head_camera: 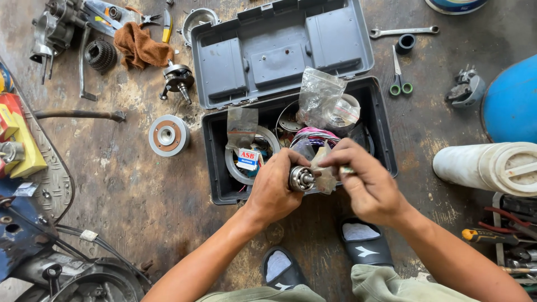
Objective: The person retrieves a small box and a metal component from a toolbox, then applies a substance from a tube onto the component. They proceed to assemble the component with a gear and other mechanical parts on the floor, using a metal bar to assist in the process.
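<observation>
Bearing (301, 179): steel, held over the near edge of the open grey toolbox (386, 146). Left hand (274, 190) fingers clenched round it. Right hand (366, 182) fingers pinch a clear wrapper (325, 176) touching the bearing. Toolbox holds bags, rings and wires. Scissors (398, 78) and spanner (404, 31) lie beyond, on the floor.

Grey toolbox (291, 50) at 12 o'clock, silver bearing (301, 179) centre, brown rag (140, 47) at 10 o'clock, green-handled scissors (399, 75) at 1 o'clock, blue drum (512, 106) at 2 o'clock, black-and-white sandals (363, 243) at 6 o'clock.
</observation>
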